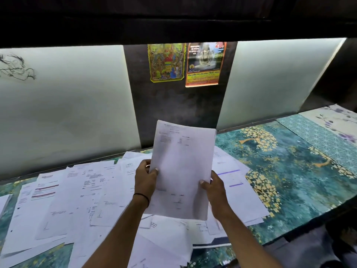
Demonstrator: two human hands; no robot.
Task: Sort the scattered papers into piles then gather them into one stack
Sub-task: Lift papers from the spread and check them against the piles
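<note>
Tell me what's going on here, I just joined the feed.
A person holds a white printed sheet of paper upright with both hands, the left hand on its left edge and the right hand on its right edge. Below it, many loose white printed papers lie overlapping across the teal floral-patterned tabletop. No neat piles show yet.

Pale frosted wall panels (63, 105) glow softly either side of dark central pillar (179, 105). Two colourful posters on pillar: yellow-bordered one (166, 62) left, orange-bordered one (204, 64) just beside it, right. Faint line sketch (17, 68) on far left panel. Dark overhang (173, 18) across top. Below, teal table covering (289, 167) patterned with golden flowers; floral lilac sheet (336, 117) at far right corner.
</note>
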